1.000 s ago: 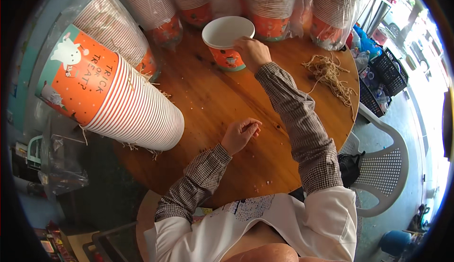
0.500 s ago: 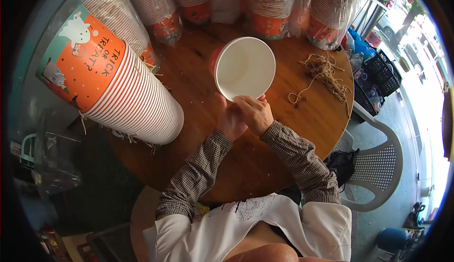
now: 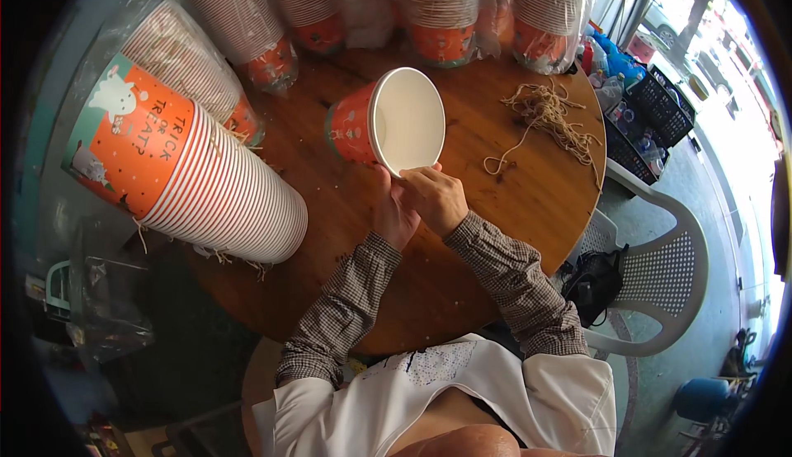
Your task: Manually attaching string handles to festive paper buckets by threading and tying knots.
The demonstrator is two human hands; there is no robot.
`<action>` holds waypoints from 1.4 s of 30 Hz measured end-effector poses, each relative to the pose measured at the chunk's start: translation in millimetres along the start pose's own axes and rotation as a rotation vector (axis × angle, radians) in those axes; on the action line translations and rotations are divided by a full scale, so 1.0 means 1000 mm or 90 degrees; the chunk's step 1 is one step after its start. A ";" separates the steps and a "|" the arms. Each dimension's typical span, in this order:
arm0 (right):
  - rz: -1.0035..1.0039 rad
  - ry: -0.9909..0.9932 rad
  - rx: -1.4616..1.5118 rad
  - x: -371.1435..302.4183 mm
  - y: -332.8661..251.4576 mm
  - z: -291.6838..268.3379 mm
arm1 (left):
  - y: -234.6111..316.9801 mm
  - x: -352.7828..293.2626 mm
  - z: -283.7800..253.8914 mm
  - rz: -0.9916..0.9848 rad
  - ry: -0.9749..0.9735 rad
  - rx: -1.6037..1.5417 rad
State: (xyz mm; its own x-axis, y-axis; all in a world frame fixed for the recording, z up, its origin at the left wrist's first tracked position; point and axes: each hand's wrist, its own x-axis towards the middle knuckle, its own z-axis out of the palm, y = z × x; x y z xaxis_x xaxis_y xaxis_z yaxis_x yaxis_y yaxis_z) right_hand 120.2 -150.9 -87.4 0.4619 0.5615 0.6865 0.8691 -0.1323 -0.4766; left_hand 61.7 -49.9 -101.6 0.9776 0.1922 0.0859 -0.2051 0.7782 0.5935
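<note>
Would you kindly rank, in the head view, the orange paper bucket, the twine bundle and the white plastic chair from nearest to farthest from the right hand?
1. Orange paper bucket: touching the right hand.
2. Twine bundle: on the table, upper right.
3. White plastic chair: beyond the table's right edge.

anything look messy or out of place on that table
Mostly tidy. The one loose mess is a tangle of tan string sprawled on the round wooden table, one strand trailing toward the hands. A big stack of nested orange paper buckets lies on its side at the table's left edge, with frayed bits beneath it.
</note>
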 end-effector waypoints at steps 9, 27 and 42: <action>-0.004 -0.031 -0.053 0.005 0.017 0.004 | -0.001 0.016 0.020 0.012 0.037 -0.004; 0.339 0.028 0.306 0.044 0.025 -0.010 | -0.004 0.032 0.000 -0.075 0.187 0.139; 0.086 -0.069 -0.075 0.018 0.018 0.016 | 0.003 0.034 -0.014 -0.004 0.027 0.161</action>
State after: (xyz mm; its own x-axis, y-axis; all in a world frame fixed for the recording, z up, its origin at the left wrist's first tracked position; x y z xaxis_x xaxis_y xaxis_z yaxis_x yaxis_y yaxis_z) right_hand 141.7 -130.1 -92.6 0.5598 0.6154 0.5550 0.8181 -0.3038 -0.4883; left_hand 93.3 -32.5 -108.5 0.9747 0.2176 0.0511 -0.1759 0.6057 0.7760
